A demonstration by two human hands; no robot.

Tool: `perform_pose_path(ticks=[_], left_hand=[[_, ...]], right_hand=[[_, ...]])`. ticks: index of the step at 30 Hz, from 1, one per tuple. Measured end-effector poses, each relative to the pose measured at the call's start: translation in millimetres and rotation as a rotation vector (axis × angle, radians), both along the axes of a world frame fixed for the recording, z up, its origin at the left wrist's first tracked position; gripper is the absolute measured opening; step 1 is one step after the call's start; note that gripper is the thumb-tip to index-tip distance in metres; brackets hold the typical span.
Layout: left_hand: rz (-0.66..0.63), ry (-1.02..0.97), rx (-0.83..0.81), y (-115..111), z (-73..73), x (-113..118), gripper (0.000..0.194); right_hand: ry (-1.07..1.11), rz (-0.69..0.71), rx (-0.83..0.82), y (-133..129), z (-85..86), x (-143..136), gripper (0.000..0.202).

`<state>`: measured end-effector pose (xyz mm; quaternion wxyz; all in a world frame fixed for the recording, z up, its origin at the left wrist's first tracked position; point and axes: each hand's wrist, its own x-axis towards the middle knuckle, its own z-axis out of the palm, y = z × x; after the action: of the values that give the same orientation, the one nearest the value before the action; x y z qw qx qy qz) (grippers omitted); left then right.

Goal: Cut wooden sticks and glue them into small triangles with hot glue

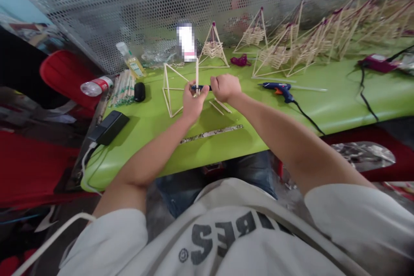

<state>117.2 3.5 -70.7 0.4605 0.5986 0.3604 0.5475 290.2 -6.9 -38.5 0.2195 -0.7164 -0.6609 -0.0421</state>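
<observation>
A blue glue gun [278, 89] is seen lying on the green counter [339, 95], its black cord trailing over the near edge. Finished stick pyramids [291, 47] are lined up along the mesh wall [129, 0] at the back — a magenta scrap [239, 60] lies among them. At the left end are found a bundle of sticks [123, 89], a black mouse [139, 92], a plastic bottle [95, 86], a small oil bottle [131, 60] and a black adapter [109, 127]. A patterned strip [211, 133] lies near the front edge.
</observation>
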Motion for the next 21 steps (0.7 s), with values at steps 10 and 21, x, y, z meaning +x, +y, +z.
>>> perform_pose_path(ticks=[10,21], left_hand=[[0.060,0.119,0.081,-6,2.6,-8,0.041],[0.026,0.035,0.204,-10,21.5,-20,0.039]], right_hand=[[0.001,0.008,0.021,-23,6.7,-12,0.075],[0.010,0.089,0.173,-42,18.9,-11,0.081]])
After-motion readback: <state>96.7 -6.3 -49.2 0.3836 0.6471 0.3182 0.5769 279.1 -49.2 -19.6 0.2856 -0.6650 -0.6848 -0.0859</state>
